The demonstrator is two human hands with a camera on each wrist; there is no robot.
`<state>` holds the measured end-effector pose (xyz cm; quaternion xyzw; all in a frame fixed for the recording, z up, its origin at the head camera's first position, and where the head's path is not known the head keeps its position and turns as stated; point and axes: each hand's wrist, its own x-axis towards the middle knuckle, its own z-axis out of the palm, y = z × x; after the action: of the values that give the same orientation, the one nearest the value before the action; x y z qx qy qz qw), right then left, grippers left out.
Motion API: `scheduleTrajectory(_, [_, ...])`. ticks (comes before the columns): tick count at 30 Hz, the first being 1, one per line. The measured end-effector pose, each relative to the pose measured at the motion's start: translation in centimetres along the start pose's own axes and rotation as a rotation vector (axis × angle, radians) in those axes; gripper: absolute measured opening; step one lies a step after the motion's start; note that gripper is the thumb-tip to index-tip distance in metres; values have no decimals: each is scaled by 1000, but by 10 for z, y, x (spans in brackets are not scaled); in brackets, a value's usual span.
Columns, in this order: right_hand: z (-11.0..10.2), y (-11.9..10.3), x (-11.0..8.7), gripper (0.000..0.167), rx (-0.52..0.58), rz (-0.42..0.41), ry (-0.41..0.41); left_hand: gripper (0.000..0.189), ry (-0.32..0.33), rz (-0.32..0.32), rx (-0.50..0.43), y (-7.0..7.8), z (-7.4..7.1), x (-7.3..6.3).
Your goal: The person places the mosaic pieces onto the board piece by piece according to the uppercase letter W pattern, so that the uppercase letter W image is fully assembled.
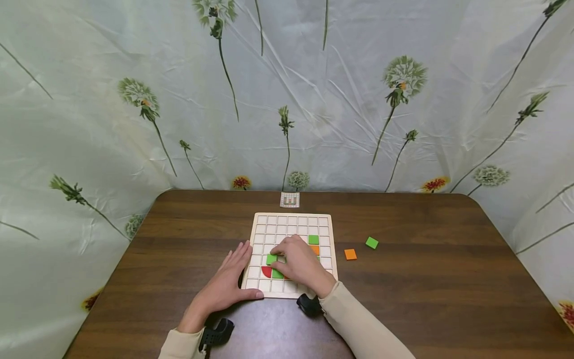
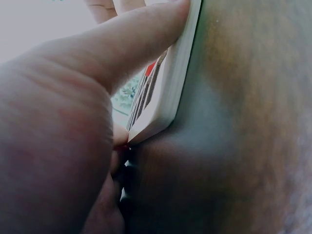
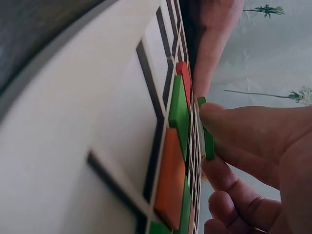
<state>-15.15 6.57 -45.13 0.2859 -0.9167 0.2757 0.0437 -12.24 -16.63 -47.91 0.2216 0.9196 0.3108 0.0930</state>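
A pale board with a square grid [image 1: 265,228] lies on the table. My left hand [image 1: 228,279] steadies it, fingers straight along its left edge and thumb against the near edge. Between thumb and fingertips my right hand [image 1: 301,259] pinches a green square tile [image 3: 208,141], apart from the grid in the right wrist view. On the lower left of the grid are a red rounded piece [image 1: 266,271] and a green tile [image 1: 277,273]. Farther right sit another green tile [image 1: 313,240] and an orange tile [image 1: 315,249]. My right hand hides some pieces.
Right of the board, a loose orange tile [image 1: 351,254] and a loose green tile [image 1: 371,243] lie on the brown table [image 1: 430,279]. Behind the board is a small card [image 1: 289,200] printed with a grid pattern. A flowered curtain [image 1: 341,99] hangs beyond the table.
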Motion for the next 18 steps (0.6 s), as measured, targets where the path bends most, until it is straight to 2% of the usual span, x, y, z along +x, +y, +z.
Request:
scheduleTrajectory(11, [6,-1,7,19,0,-30,-15,120,-9,-2,3,-1,0,0])
scheduleTrajectory(18, [7,-2,9,21,-2,-17,-48,119,-6,6,-1,-1,0,0])
